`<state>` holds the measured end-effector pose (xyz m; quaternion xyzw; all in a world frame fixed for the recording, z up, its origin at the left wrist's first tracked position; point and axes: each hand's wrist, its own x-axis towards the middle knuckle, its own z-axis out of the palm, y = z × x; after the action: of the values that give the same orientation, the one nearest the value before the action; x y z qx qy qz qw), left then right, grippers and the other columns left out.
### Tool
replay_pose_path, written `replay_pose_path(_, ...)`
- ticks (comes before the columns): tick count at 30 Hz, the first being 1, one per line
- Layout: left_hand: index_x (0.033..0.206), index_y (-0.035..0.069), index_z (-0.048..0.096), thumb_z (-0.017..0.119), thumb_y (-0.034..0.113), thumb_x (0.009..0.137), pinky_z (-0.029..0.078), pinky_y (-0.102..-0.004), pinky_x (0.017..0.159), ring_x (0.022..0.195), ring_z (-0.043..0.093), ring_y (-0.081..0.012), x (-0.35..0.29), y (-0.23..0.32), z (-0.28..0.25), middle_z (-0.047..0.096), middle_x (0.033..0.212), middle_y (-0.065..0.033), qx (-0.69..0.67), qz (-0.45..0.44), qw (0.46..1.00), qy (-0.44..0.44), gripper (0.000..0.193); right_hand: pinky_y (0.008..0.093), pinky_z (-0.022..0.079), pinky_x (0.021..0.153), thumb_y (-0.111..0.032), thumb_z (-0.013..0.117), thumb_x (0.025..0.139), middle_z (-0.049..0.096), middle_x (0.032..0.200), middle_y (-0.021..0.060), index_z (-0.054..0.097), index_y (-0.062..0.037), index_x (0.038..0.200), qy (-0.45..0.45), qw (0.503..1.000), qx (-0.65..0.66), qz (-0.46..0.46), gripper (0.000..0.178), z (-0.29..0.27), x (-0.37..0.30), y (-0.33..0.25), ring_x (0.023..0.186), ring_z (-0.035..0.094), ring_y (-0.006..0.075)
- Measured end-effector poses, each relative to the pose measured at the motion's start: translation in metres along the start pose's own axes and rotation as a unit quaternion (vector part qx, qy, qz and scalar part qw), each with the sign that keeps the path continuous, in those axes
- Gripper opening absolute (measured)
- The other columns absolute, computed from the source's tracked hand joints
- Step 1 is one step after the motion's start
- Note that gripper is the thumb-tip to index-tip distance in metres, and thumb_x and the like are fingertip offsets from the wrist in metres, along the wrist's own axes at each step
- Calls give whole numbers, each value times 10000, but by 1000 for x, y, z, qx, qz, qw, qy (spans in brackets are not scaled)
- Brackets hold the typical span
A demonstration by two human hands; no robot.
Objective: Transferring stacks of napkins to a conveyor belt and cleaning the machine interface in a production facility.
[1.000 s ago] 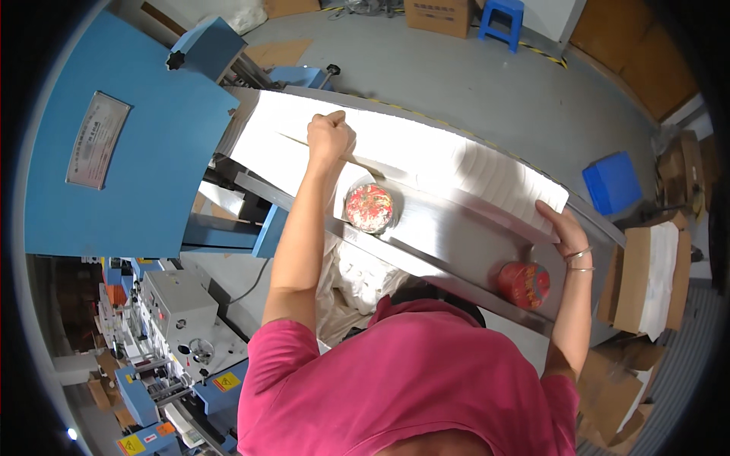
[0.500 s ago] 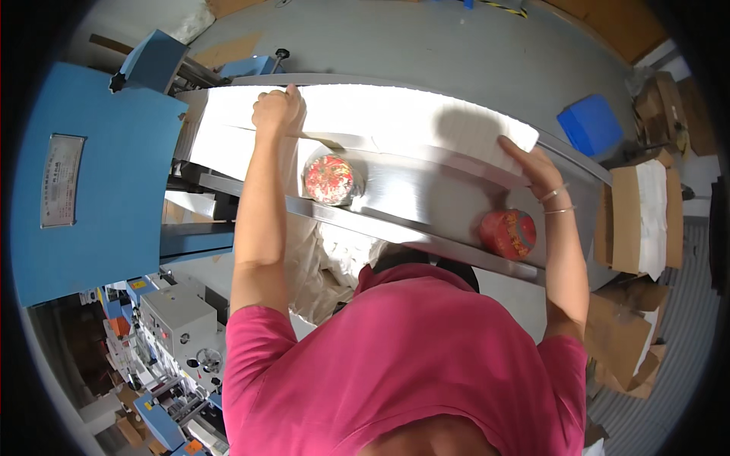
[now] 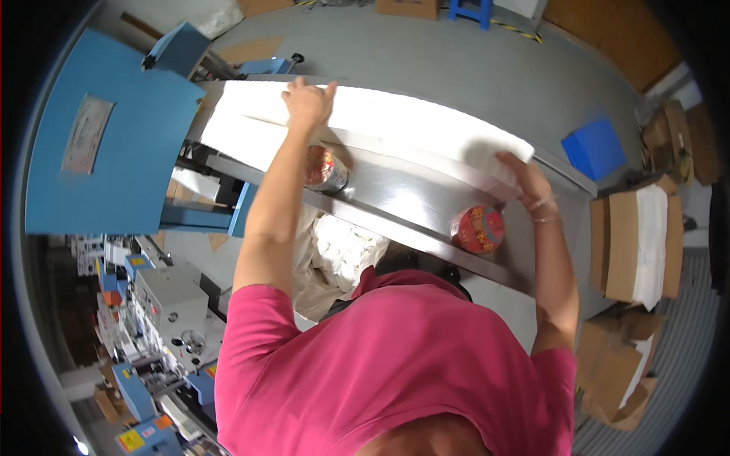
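Note:
A long row of white, tightly packed sheets, apparently paper (image 3: 426,121), lies along a metal trough (image 3: 395,186). My left hand (image 3: 308,102) rests on the row toward its left part, thumb apart from the fingers. At the right end of the row, my right hand (image 3: 530,181) grips the near side and end face; some of its fingers are hidden. Two round containers with red printed tops stand in the trough on the near side of the row. The left container (image 3: 325,169) is partly behind my left forearm; the right container (image 3: 479,229) is left of my right wrist.
A blue machine housing (image 3: 114,137) adjoins the trough's left end. Open cardboard boxes (image 3: 620,247) with white contents stand at the right, and a blue bin (image 3: 593,148) is on the floor beyond. White bagged material (image 3: 346,251) lies below the near rail. A blue stool (image 3: 470,11) stands far off.
My left hand has slid rightward along the row, and its closed fingers have loosened. My right hand stays at the row's right end. The whole view has shifted and turned slightly.

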<state>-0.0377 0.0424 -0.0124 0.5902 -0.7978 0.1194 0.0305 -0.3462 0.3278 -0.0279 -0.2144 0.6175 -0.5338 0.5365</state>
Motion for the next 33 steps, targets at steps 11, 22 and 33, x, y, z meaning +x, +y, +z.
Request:
replay_pose_path(11,928,-4,681,411,563,840,305,-447,906,1036,474,-307,-106,113,-45,527,1089,-150,-118,-38,992,-37,634,285,358,899,-269,669,750,576,1070,62,565,50,1096,23,994,-106,20,482,-141,-53,2,1007,492,154)
replay_pose_path(22,850,46,569,594,504,746,474,-381,518,659,587,-292,-228,186,-93,572,770,-178,-235,82,968,28,470,273,381,853,-227,644,763,594,1002,34,595,13,1055,-16,994,-96,43,382,-145,-47,-6,969,506,132)
replay_pose_path(33,1074,-24,447,761,431,609,517,-380,546,675,564,-304,-281,218,-94,472,884,-178,-269,173,947,-17,722,272,405,839,-215,643,771,599,1015,47,590,17,1060,-2,994,-95,52,374,-153,-43,-1,963,525,138)
